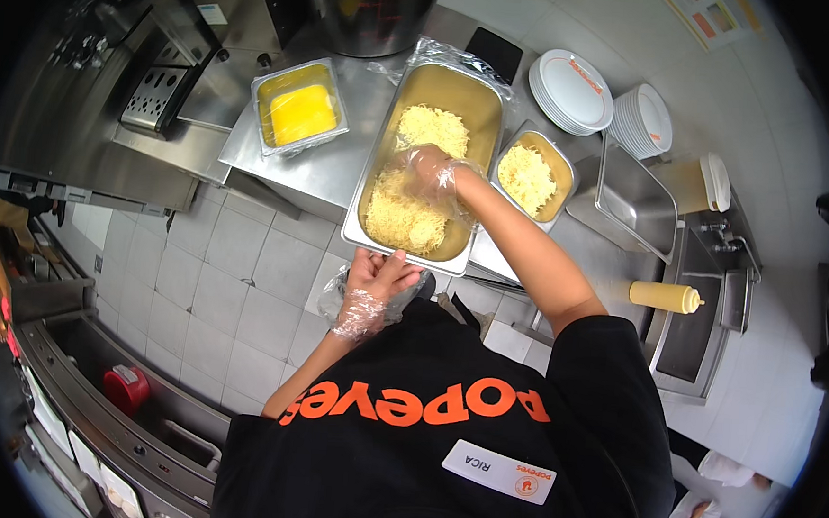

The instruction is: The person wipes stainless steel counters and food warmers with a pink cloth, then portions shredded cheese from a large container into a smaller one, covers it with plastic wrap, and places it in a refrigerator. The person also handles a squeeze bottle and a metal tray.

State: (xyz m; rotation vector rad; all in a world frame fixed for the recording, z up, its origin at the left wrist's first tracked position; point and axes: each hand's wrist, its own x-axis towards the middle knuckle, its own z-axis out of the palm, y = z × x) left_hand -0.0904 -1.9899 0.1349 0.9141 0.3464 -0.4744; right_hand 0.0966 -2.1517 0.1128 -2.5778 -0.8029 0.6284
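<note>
A large rectangular steel food pan (490,132) lies before me with two heaps of pale yellow shreds, which look like grated cheese. My right hand (434,171), in a clear plastic glove, reaches into the pan between the far heap (433,128) and the near heap (403,212). Its fingertips are hidden, so its grip does not show. At the near end, my left hand (378,274) holds the pan's rim, with clear plastic bunched around the wrist. To the right of the pan, a smaller steel pan (567,186) holds more shreds (526,179).
Left of the large pan stands a film-wrapped container (260,107) with a yellow block. Plate stacks (571,90) (644,120), an empty steel pan (636,187) and a yellow squeeze bottle (661,297) sit to the right, near a sink (691,326). A dark bucket (372,14) stands behind.
</note>
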